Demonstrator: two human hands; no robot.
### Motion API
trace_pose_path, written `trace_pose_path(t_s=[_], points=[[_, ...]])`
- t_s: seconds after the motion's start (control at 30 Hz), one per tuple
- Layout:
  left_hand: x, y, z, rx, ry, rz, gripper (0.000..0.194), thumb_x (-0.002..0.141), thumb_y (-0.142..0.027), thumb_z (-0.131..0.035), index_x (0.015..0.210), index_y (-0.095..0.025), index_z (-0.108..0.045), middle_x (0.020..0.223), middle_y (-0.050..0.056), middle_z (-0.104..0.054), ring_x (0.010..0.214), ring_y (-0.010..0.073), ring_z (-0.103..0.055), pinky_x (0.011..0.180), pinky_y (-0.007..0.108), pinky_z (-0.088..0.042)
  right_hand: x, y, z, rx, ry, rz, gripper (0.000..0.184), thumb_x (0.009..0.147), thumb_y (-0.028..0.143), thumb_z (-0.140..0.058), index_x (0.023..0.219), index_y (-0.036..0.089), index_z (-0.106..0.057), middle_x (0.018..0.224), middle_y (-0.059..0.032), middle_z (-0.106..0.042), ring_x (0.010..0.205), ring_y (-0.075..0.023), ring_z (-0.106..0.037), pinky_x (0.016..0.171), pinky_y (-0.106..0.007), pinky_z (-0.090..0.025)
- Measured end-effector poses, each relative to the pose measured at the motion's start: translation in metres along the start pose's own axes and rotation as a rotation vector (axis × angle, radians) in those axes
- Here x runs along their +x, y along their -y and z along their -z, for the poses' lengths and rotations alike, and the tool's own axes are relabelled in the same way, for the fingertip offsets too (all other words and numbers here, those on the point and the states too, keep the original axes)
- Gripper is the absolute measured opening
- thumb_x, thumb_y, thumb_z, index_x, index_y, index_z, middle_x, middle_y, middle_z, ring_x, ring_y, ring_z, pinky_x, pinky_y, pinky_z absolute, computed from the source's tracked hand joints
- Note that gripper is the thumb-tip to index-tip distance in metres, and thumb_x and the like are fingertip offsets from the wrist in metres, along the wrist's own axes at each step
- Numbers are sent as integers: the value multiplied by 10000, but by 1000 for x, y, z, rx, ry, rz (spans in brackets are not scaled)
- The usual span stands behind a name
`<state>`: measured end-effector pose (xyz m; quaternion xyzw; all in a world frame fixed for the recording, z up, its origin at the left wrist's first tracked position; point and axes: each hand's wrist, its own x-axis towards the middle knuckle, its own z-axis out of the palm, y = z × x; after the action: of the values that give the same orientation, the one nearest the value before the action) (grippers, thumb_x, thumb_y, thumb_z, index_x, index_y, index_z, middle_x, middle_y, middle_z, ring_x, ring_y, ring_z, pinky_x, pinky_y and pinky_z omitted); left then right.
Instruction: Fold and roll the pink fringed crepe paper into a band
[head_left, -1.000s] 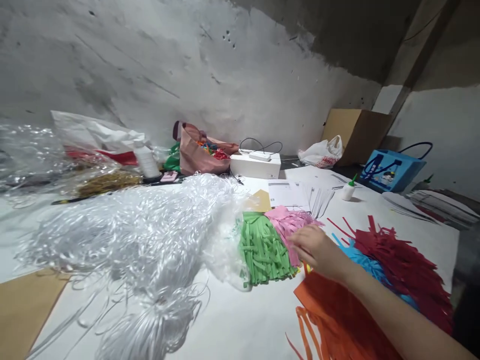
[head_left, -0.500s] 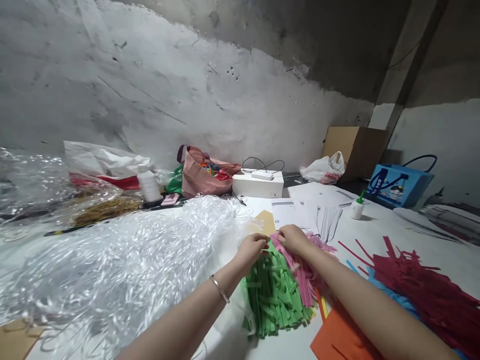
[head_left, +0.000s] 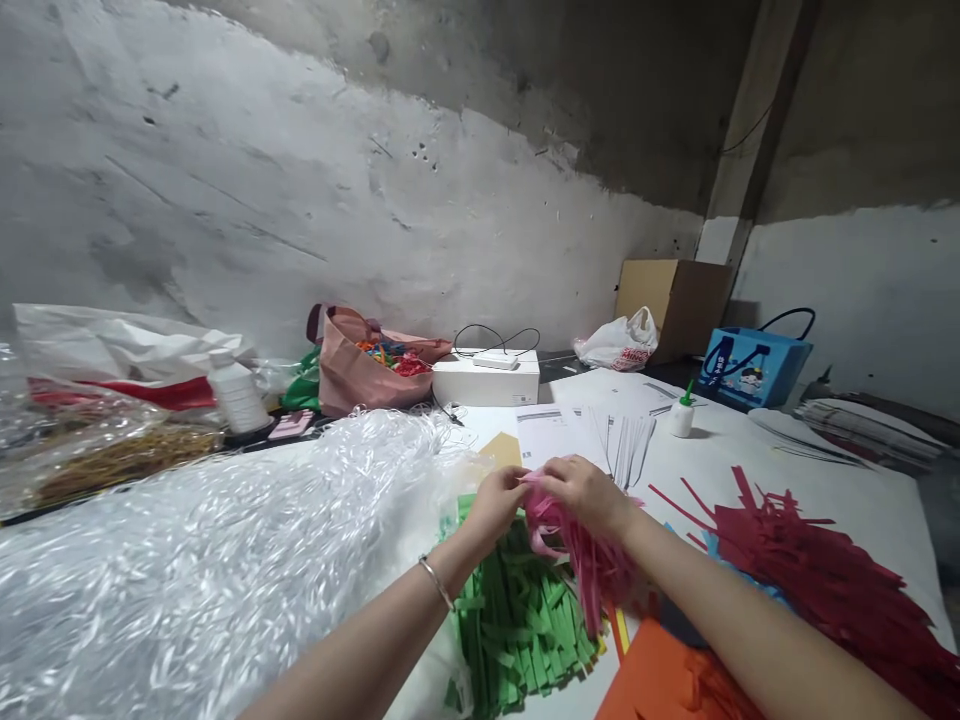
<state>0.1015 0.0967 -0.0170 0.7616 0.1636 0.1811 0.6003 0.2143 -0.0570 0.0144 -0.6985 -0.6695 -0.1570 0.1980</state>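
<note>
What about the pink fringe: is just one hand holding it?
No, the left hand and right hand both pinch the pink fringe at its top.

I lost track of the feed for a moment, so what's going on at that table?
A person's right hand grips the pink strips near their top edge, and the left hand meets them there with its fingertips; whether it pinches is hard to tell. The green strips lie partly under the left forearm. An orange bundle and dark red strips lie to the right, and a heap of shiny white strands spreads to the left.
</note>
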Motion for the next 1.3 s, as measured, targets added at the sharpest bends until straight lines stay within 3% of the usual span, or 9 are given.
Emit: trace_pose_path(t_s=[0.13,0.23,0.33,0.5,0.6,0.8,0.97,1.17,1.3], points=[[-7,-6,5,10,3,0,231,967,-347,-634,1080,-147,-656,1034,48,-693,867,180,-682,771,370,-587,-5,9,3,47,-44,35,178,873,149,-676,1043,193,-702,1051,-67,-666,1023,-219,-598,957,-385,-443],[-11,-10,5,6,4,9,225,969,-348,-631,1062,-146,-657,1005,41,-693,838,171,-679,750,356,-585,-5,16,6,90,-52,7,141,851,253,-751,978,203,-714,990,-45,-662,986,-208,-610,920,-381,-445],[-13,-12,5,1,-3,20,219,967,-346,-634,1051,-145,-658,994,38,-692,827,167,-677,740,349,-584,-4,20,8,115,-33,-1,217,792,346,-820,919,206,-713,983,-38,-664,992,-219,-608,922,-399,-429],[-14,-14,4,-11,-13,45,223,966,-341,-636,1074,-147,-654,1016,43,-692,841,171,-678,749,355,-586,-4,20,6,112,1,-33,37,834,201,-739,822,194,-706,912,-31,-661,946,-212,-597,919,-420,-397],[-15,-15,2,-13,-9,59,222,965,-339,-637,1076,-147,-654,1017,43,-693,843,172,-680,751,357,-587,-6,19,4,122,16,-67,125,864,101,-655,794,192,-706,881,-22,-667,894,-187,-602,900,-405,-393],[-15,-14,1,-26,-12,67,221,965,-338,-639,1075,-147,-654,1017,43,-694,840,171,-681,749,355,-588,-7,24,3,152,26,-117,96,837,254,-761,819,193,-689,920,-25,-676,953,-209,-600,928,-420,-384],[-14,-12,0,-25,-11,73,228,965,-342,-637,1083,-148,-650,1027,46,-690,849,174,-679,752,357,-587,-6,28,-3,175,17,-148,103,872,135,-675,797,198,-705,900,-22,-673,930,-198,-604,962,-455,-376],[-19,-14,5,-9,37,40,271,975,-379,-614,1123,-153,-637,1009,44,-686,836,177,-676,752,366,-580,-4,20,-5,285,-3,-197,144,911,115,-634,786,166,-683,834,7,-691,829,-149,-640,819,-335,-498],[-26,-18,8,-2,122,-71,365,967,-413,-615,1231,-161,-600,1085,70,-697,971,214,-684,857,411,-566,-2,19,-1,305,-44,-251,188,957,174,-610,772,153,-642,809,10,-666,762,-127,-637,709,-277,-519]])
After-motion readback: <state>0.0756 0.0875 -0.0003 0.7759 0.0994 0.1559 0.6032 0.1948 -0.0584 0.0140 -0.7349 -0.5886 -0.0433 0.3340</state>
